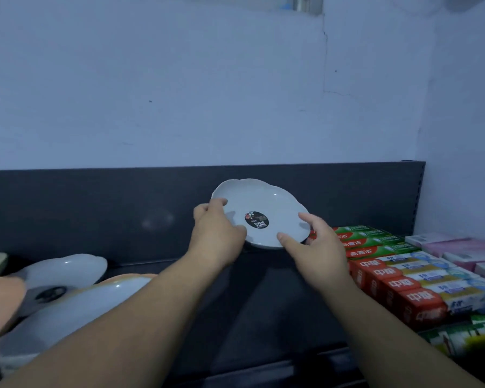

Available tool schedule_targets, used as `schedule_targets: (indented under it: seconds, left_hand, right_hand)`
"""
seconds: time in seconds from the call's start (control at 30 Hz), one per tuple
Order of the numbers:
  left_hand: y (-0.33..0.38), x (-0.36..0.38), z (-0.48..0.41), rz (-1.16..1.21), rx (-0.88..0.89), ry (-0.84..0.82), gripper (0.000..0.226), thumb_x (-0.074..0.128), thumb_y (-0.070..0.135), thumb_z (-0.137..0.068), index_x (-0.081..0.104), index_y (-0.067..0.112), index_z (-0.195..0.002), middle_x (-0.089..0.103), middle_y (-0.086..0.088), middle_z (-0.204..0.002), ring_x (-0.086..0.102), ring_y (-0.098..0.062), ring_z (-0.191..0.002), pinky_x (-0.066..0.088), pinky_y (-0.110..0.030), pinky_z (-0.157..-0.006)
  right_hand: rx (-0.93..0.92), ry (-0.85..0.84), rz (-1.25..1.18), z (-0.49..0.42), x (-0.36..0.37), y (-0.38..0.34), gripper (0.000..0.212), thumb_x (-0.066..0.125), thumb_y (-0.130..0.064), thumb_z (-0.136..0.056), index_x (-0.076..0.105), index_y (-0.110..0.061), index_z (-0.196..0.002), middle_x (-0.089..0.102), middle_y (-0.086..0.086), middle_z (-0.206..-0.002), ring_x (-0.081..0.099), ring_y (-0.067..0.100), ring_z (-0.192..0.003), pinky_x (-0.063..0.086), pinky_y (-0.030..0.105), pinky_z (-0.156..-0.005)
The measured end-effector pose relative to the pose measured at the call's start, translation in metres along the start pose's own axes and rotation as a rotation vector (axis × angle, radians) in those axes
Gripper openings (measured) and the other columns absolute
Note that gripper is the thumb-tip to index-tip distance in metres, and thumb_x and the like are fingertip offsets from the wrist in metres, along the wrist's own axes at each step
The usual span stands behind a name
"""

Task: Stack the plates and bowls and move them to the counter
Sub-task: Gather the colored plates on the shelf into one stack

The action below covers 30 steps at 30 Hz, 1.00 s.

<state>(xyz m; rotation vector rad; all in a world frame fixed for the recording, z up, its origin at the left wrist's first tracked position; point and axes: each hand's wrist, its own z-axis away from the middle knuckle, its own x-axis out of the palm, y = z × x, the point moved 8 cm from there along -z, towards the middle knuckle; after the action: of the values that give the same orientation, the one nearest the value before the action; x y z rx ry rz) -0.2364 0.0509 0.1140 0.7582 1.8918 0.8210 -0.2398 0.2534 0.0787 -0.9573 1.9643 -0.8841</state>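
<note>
A white scalloped plate (275, 205) with a round black sticker at its centre is tilted toward me above the dark shelf (263, 303). My left hand (216, 233) grips its left rim, thumb on the face. My right hand (311, 242) holds the lower right rim, thumb on the face and fingers behind. At the lower left lie more white plates (65, 270) and a white bowl (76, 309), partly behind my left forearm; one plate shows a black sticker.
Rows of red and green toothpaste boxes (398, 278) fill the shelf at the right, with pink and white packs (465, 250) beyond them. A dark back panel (95, 208) runs behind the shelf below a pale wall. Peach-coloured dishes (0, 298) sit at the far left.
</note>
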Motion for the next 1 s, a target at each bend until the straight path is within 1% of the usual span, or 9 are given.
schedule_targets:
  seconds: [0.1, 0.2, 0.27, 0.37, 0.5, 0.57, 0.7, 0.9, 1.0]
  left_hand:
    - [-0.005, -0.045, 0.008, -0.033, 0.02, 0.036, 0.059, 0.056, 0.016, -0.087, 0.034, 0.024, -0.14, 0.025, -0.001, -0.143, 0.052, -0.01, -0.071, 0.037, -0.019, -0.051]
    - [-0.02, -0.093, 0.017, -0.077, 0.019, 0.056, 0.06, 0.057, 0.015, -0.084, 0.036, 0.024, -0.14, 0.035, -0.006, -0.14, 0.056, -0.013, -0.077, 0.041, -0.022, -0.056]
    - [-0.034, -0.122, 0.024, -0.106, 0.007, 0.051, 0.061, 0.059, 0.014, -0.082, 0.038, 0.024, -0.139, 0.046, -0.009, -0.133, 0.058, -0.016, -0.081, 0.043, -0.024, -0.06]
    - [-0.06, -0.158, 0.034, -0.13, -0.033, 0.048, 0.059, 0.06, 0.014, -0.083, 0.039, 0.025, -0.137, 0.052, -0.009, -0.123, 0.059, -0.012, -0.075, 0.043, -0.021, -0.053]
    - [-0.098, -0.19, 0.042, -0.169, -0.104, 0.005, 0.058, 0.061, 0.014, -0.082, 0.041, 0.024, -0.136, 0.058, -0.009, -0.111, 0.065, -0.02, -0.083, 0.04, -0.025, -0.048]
    - [-0.114, -0.199, 0.045, -0.154, -0.144, -0.027, 0.06, 0.064, 0.013, -0.08, 0.042, 0.023, -0.136, 0.059, -0.01, -0.109, 0.064, -0.025, -0.088, 0.045, -0.028, -0.054]
    - [-0.136, -0.207, 0.047, -0.23, -0.181, -0.062, 0.063, 0.071, 0.015, -0.076, 0.047, 0.022, -0.133, 0.057, -0.009, -0.122, 0.061, -0.029, -0.101, 0.053, -0.037, -0.085]
    - [-0.149, -0.198, 0.043, -0.475, -0.187, -0.17, 0.065, 0.072, 0.023, -0.077, 0.043, 0.022, -0.135, 0.057, -0.003, -0.124, 0.056, -0.02, -0.109, 0.044, -0.023, -0.082]
    - [-0.153, -0.19, 0.04, -0.617, -0.208, -0.231, 0.064, 0.068, 0.026, -0.079, 0.039, 0.025, -0.137, 0.059, 0.001, -0.121, 0.054, -0.017, -0.111, 0.039, -0.019, -0.078]
  right_hand:
    - [0.021, -0.029, -0.096, 0.013, 0.017, -0.023, 0.068, 0.078, -0.042, -0.071, 0.052, -0.033, -0.133, 0.058, -0.006, -0.13, 0.057, 0.018, -0.118, 0.046, 0.042, -0.102]
    - [0.034, -0.087, -0.156, 0.03, 0.039, -0.049, 0.073, 0.077, -0.043, -0.07, 0.048, -0.035, -0.137, 0.054, -0.01, -0.135, 0.055, 0.018, -0.121, 0.046, 0.043, -0.102]
    - [0.027, -0.138, -0.182, 0.043, 0.056, -0.066, 0.071, 0.077, -0.04, -0.074, 0.047, -0.033, -0.138, 0.049, -0.013, -0.14, 0.051, 0.016, -0.124, 0.045, 0.041, -0.103]
    - [0.009, -0.222, -0.185, 0.061, 0.081, -0.088, 0.07, 0.077, -0.036, -0.078, 0.046, -0.029, -0.141, 0.047, -0.01, -0.141, 0.048, 0.014, -0.126, 0.044, 0.031, -0.099]
    - [-0.008, -0.302, -0.129, 0.08, 0.111, -0.107, 0.074, 0.077, -0.034, -0.078, 0.044, -0.023, -0.143, 0.048, -0.006, -0.143, 0.048, 0.014, -0.127, 0.042, 0.029, -0.1]
    - [-0.005, -0.336, -0.103, 0.088, 0.123, -0.112, 0.076, 0.078, -0.036, -0.075, 0.045, -0.022, -0.143, 0.051, -0.006, -0.141, 0.051, 0.013, -0.126, 0.044, 0.034, -0.104]
    - [0.027, -0.359, -0.08, 0.096, 0.138, -0.113, 0.065, 0.078, -0.029, -0.074, 0.051, -0.026, -0.133, 0.066, -0.009, -0.119, 0.064, 0.008, -0.103, 0.051, 0.036, -0.095]
    - [0.085, -0.36, -0.013, 0.098, 0.145, -0.105, 0.073, 0.076, -0.029, -0.08, 0.041, -0.02, -0.144, 0.068, -0.01, -0.103, 0.063, 0.012, -0.103, 0.049, 0.033, -0.093]
    - [0.104, -0.366, 0.033, 0.097, 0.145, -0.102, 0.065, 0.074, -0.029, -0.081, 0.046, -0.02, -0.14, 0.066, -0.015, -0.091, 0.064, 0.011, -0.099, 0.048, 0.028, -0.085]
